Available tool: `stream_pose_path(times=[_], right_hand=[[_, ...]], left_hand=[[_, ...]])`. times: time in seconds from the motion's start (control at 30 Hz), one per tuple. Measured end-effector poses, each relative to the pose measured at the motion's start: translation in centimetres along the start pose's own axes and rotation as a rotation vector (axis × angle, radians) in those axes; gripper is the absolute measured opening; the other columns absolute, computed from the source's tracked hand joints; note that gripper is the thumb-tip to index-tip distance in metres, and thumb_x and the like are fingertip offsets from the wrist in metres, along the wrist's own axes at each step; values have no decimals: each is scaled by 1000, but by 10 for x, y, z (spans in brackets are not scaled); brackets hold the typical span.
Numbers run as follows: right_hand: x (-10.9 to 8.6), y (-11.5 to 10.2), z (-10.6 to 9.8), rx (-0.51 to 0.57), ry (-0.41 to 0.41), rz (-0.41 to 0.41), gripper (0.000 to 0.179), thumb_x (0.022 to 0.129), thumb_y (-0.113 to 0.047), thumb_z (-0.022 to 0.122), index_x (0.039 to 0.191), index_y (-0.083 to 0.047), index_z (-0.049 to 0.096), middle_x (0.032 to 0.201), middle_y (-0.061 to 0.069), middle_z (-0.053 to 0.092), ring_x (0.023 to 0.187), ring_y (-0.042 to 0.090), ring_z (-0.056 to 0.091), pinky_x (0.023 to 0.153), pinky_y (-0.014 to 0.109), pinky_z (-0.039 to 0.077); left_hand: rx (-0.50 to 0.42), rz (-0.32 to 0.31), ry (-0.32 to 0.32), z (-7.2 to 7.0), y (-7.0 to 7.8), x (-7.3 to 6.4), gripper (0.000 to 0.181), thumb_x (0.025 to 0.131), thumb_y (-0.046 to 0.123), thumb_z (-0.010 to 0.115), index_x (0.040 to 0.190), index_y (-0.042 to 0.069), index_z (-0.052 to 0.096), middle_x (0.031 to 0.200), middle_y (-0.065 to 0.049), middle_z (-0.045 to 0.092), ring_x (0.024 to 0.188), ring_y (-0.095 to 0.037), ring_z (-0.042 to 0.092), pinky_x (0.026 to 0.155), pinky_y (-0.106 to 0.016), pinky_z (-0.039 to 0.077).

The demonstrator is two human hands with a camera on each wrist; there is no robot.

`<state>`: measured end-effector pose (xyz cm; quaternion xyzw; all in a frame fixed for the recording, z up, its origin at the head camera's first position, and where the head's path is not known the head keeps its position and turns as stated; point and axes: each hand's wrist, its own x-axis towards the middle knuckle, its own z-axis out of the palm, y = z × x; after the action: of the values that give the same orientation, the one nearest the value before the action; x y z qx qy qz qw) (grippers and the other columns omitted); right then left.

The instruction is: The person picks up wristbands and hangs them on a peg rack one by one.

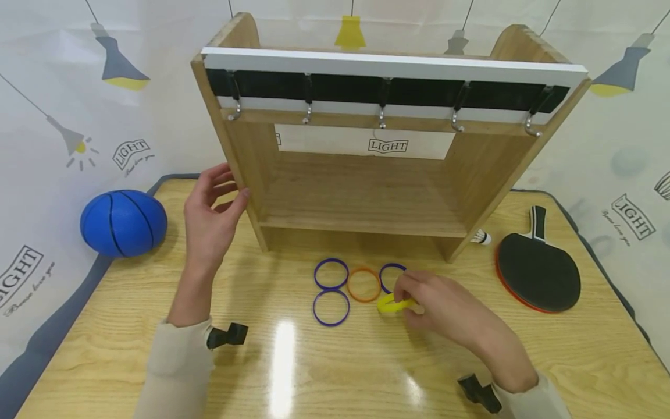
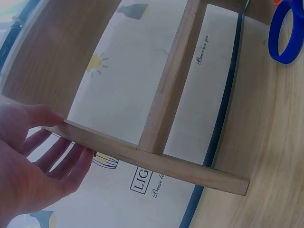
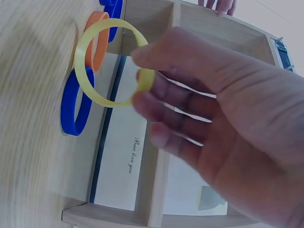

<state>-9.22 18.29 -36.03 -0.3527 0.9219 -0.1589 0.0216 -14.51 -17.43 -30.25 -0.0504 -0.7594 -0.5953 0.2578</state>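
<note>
My left hand (image 1: 211, 218) holds the left side panel of a wooden shelf rack (image 1: 361, 224), thumb on the front edge and fingers behind it, as the left wrist view also shows. In my right hand (image 1: 450, 308) a yellow wristband (image 3: 81, 71) is pinched between thumb and fingertips, raised over the table. Beside it on the table lie an orange wristband (image 1: 349, 292) and a blue wristband (image 1: 384, 286) partly covered by my right hand. Two more blue wristbands, an upper one (image 1: 316, 280) and a lower one (image 1: 316, 317), lie to the left of the orange one.
Several metal hooks (image 1: 382, 119) line the rack's top front. A blue ball (image 1: 124, 223) sits at the left. On the right lie a black-faced table tennis paddle (image 1: 539, 272) and a shuttlecock (image 1: 481, 237) by the rack's foot. A printed cloth (image 1: 57, 174) hangs behind the table.
</note>
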Motion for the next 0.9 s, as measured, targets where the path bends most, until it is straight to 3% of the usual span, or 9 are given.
stream_pose_path(times=[0.3, 0.77, 0.9], right_hand=[[4, -2, -4, -100, 210, -124, 23, 76, -6, 79, 97, -10, 71, 89, -3, 64, 71, 6, 57, 59, 23, 49], [1, -4, -10, -84, 135, -54, 17, 78, 0, 77, 93, -9, 74, 89, -1, 65, 70, 10, 60, 59, 24, 50], [0, -4, -12, -83, 150, -57, 18, 77, -2, 79, 91, -11, 74, 90, -3, 65, 70, 9, 60, 59, 24, 50]], left_hand=[[-2, 9, -9, 0, 2, 0, 41, 90, 1, 66, 130, -1, 56, 122, -15, 60, 107, -27, 60, 81, -25, 52], [9, 11, -13, 0, 2, -1, 41, 91, 2, 65, 131, 0, 56, 122, -15, 60, 108, -27, 60, 81, -26, 51], [-1, 10, -10, -1, 1, -1, 41, 91, 2, 65, 130, 1, 57, 122, -15, 60, 107, -28, 60, 81, -25, 51]])
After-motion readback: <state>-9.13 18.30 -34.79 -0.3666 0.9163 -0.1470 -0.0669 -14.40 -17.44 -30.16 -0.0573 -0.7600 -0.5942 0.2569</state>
